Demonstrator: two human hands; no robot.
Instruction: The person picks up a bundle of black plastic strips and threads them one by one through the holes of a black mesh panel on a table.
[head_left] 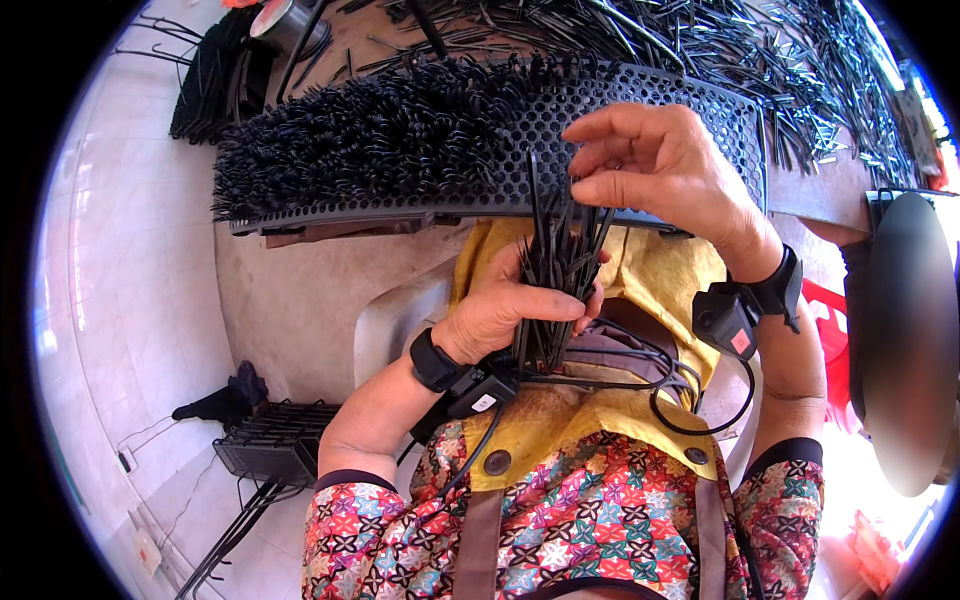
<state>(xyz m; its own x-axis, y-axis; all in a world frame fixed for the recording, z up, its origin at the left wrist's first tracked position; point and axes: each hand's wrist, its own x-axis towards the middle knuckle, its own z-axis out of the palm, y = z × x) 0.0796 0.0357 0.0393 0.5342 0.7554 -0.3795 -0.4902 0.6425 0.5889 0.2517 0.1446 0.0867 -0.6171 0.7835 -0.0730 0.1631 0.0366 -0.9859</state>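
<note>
The left hand point(525, 305), at the centre of the frame, is closed around a bundle of thin black strips point(562, 255). The bundle's long axis runs nearly upright in the picture, with its upper ends fanning out a little. Just above and to the right of it hangs the right hand point(665, 170), curled, forefinger and thumb a little apart, fingertips close beside the upper ends; the strips overlap there, so I cannot tell whether it pinches one.

Beyond both hands, across the upper middle, lies one perforated black tray point(735, 115), its long axis running left to right. Its left part bristles with upright black strips point(360, 140); its right part shows bare holes, and the right hand is the nearer one to these.

Counted: two hands, one bundle, one perforated tray, one metal can point(285, 25) at upper left, two black wrist boxes, one by each wrist. The strips are too many and too tangled to count, as are the loose strips point(830, 80) heaped at upper right on the bench point(825, 192).
</note>
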